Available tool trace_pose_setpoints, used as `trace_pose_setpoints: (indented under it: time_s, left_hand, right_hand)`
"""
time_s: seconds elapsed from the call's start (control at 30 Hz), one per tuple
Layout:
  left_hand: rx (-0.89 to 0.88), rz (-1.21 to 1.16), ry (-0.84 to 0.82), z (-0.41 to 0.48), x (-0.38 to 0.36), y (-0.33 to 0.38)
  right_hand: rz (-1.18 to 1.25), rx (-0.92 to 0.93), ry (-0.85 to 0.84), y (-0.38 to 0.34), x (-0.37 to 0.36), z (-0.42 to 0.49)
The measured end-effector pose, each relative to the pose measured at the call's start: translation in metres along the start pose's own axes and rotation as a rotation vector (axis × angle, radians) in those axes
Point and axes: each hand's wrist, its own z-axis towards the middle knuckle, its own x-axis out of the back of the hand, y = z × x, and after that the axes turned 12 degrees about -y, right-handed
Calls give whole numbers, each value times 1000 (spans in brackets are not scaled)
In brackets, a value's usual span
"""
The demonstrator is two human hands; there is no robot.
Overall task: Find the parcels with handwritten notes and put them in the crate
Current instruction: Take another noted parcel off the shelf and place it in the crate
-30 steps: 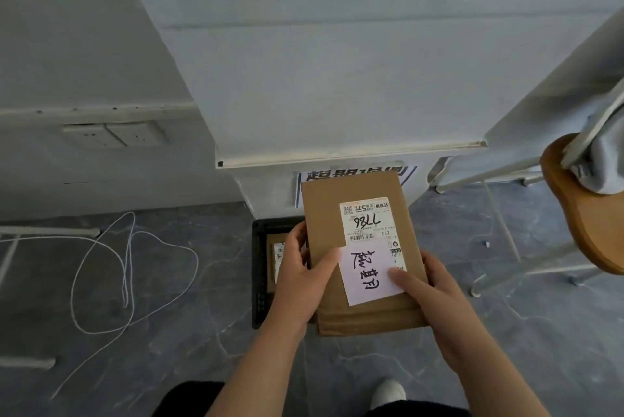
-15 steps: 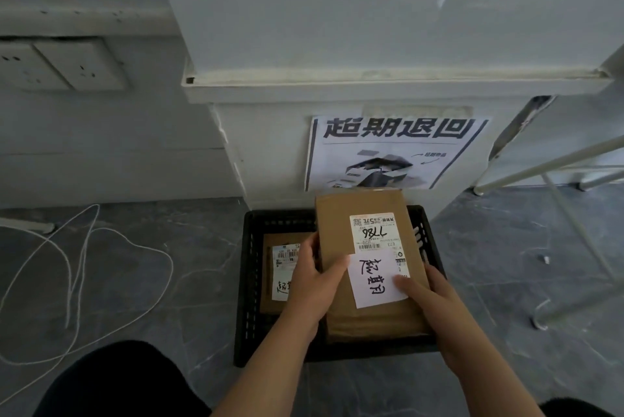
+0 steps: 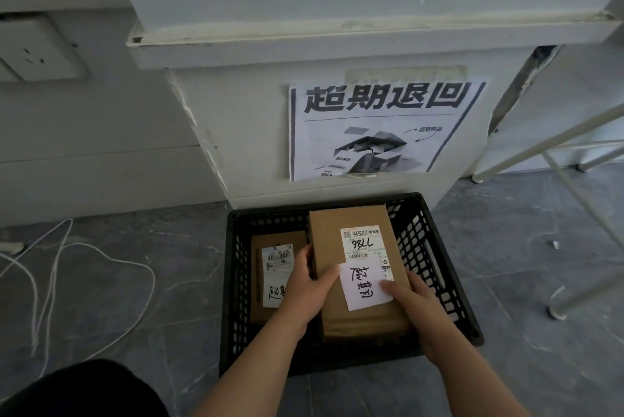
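A brown cardboard parcel with a printed label and a white handwritten note is inside the right half of the black plastic crate. My left hand grips its left edge, thumb on the top face. My right hand holds the near right corner, thumb on the note. Another brown parcel with a handwritten note lies flat in the crate's left half, partly hidden by my left hand.
The crate stands on a dark stone floor against a white pillar that carries a printed poster. White cord loops on the floor at left. White metal legs stand at right. A wall socket is upper left.
My head has dropped closer to the crate. Both hands have lowered the parcel from above the crate down into its right half.
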Motion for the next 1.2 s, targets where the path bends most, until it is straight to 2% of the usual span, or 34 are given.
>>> trace_pose_setpoints:
  time_s: [0.33,0.7,1.0,1.2]
  left_hand:
    - [-14,69,-21,38,5,-27]
    - [-19,110,76,74,5,-61]
    - [9,275,136,93,6,-73]
    - [30,530,245,102,7,-87]
  right_hand:
    - [-15,14,34,20,-2,31]
    - [-72,-6,20,27,-3,69]
    - [-84,-48,41,36,-3,93]
    - [-132,-108,26,43,-9,106]
